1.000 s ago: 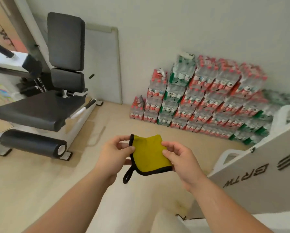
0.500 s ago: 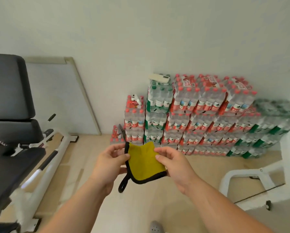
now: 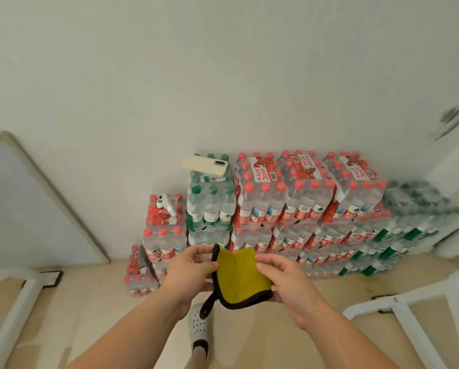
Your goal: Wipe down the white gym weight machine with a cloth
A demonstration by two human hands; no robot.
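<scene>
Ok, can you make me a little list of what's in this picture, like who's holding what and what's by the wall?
cloth: small yellow cloth with black edging, held between both hands, black loop hanging down
left hand: pinches the cloth's left edge
right hand: pinches its right edge
by the wall: stacked shrink-wrapped packs of clear plastic water bottles, red and green caps
on top: cream-coloured phone lying on a green-capped pack
machine: white metal frame at lower right, not touched

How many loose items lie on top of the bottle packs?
2: cream phone on the green-capped stack; white controller on the red-capped stack left of it. More may be hidden.
</scene>
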